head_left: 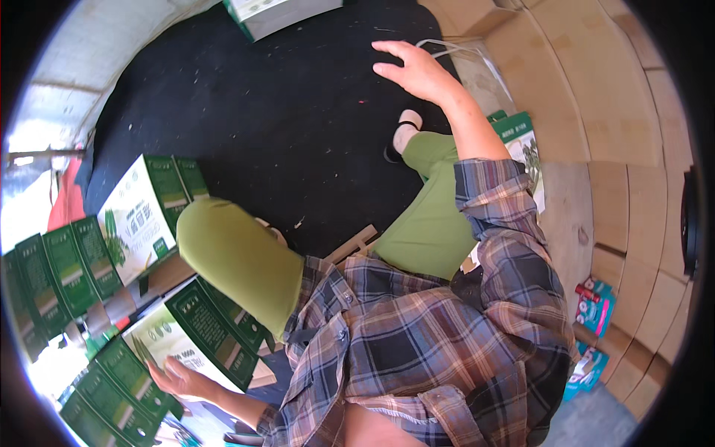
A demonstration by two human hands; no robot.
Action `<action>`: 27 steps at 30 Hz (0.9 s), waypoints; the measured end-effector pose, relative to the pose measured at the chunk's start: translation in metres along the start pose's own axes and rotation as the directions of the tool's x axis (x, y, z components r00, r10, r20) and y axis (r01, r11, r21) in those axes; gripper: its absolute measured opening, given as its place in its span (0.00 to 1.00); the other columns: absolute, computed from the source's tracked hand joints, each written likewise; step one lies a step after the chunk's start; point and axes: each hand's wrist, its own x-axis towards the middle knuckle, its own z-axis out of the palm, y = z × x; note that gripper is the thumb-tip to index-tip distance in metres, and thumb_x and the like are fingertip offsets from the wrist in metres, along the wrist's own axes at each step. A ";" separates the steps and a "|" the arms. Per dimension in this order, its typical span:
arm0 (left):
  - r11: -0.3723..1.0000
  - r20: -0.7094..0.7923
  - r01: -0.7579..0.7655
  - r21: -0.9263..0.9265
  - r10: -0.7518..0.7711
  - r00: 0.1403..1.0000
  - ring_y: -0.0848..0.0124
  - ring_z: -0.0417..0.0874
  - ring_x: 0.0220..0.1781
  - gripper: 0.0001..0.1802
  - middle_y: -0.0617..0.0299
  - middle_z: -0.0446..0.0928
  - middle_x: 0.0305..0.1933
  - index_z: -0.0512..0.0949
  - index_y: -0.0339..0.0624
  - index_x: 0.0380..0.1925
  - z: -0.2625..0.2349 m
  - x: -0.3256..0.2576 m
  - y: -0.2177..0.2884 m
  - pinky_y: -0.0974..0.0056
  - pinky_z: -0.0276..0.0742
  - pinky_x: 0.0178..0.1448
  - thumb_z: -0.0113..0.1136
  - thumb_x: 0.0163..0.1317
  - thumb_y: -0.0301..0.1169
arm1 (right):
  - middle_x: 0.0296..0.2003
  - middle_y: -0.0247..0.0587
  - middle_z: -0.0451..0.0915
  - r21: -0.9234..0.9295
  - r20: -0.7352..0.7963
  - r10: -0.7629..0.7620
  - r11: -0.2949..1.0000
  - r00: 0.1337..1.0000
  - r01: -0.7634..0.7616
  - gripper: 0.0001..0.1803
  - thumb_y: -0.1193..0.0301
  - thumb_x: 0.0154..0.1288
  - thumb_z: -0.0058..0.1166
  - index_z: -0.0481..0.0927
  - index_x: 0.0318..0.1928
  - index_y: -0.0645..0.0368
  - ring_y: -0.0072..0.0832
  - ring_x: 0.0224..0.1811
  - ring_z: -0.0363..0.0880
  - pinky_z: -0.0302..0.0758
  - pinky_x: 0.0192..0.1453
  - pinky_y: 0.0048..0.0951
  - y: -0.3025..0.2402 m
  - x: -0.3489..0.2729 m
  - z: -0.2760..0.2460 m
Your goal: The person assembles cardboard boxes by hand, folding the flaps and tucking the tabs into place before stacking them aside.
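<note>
My left hand (181, 378) is low on the left, against or just above the white front of a green-and-white carton (167, 335). Its fingers look stretched out, and whether they touch the carton I cannot tell. Out to the upper right my right hand (418, 72) reaches over the black floor, empty, with thumb and fingers apart. A pale looped strap or cord (462, 49) lies just beyond its wrist side. By my right forearm stands another green-and-white carton (518, 134), partly hidden by my sleeve.
Rows of green cartons (71, 268) stand at the left, with more (112, 395) below them. Brown cardboard boxes (596, 97) line the right side. One white-and-green carton (290, 16) sits at the far edge of the black floor (246, 97). Colourful packets (596, 305) lie at right.
</note>
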 end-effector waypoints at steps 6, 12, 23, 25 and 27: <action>0.750 0.344 0.026 -0.661 0.272 0.899 0.66 0.69 0.63 0.22 0.56 0.65 0.63 0.70 0.37 0.59 0.111 0.044 0.137 0.58 0.64 0.66 0.55 0.64 0.22 | 0.55 0.41 0.77 0.484 -0.234 0.208 0.872 0.950 -0.072 0.24 0.61 0.65 0.57 0.75 0.59 0.56 0.28 0.57 0.74 0.72 0.55 0.28 0.025 -0.047 -0.062; 0.635 0.449 -0.165 -0.755 0.683 0.576 0.68 0.70 0.62 0.21 0.60 0.69 0.61 0.75 0.45 0.56 0.191 0.060 0.236 0.60 0.65 0.64 0.57 0.62 0.23 | 0.47 0.34 0.80 0.680 -0.301 0.730 0.616 0.614 -0.398 0.21 0.60 0.64 0.57 0.77 0.55 0.56 0.24 0.45 0.78 0.75 0.45 0.30 0.159 -0.164 -0.047; 0.772 0.710 -0.266 -0.577 0.635 0.303 0.60 0.78 0.53 0.24 0.52 0.75 0.51 0.75 0.39 0.54 0.249 0.029 0.226 0.60 0.75 0.53 0.63 0.55 0.24 | 0.48 0.52 0.71 0.889 0.419 0.907 -0.399 -0.047 0.227 0.17 0.68 0.68 0.46 0.67 0.54 0.60 0.44 0.45 0.76 0.77 0.46 0.46 0.242 -0.384 0.186; 0.754 0.693 -0.317 -0.576 0.656 0.300 0.61 0.79 0.51 0.24 0.52 0.75 0.50 0.75 0.40 0.54 0.258 0.029 0.220 0.60 0.76 0.51 0.63 0.55 0.24 | 0.52 0.54 0.66 0.840 0.429 0.903 -0.391 -0.020 0.375 0.18 0.67 0.69 0.46 0.64 0.56 0.60 0.45 0.49 0.73 0.76 0.50 0.47 0.249 -0.386 0.203; 0.753 0.703 -0.299 -0.586 0.656 0.275 0.61 0.79 0.48 0.24 0.53 0.76 0.49 0.75 0.40 0.54 0.268 0.025 0.218 0.60 0.76 0.51 0.63 0.55 0.24 | 0.57 0.56 0.62 0.776 0.420 0.908 -0.359 0.001 0.518 0.20 0.66 0.69 0.45 0.62 0.58 0.59 0.45 0.54 0.70 0.74 0.54 0.49 0.265 -0.392 0.215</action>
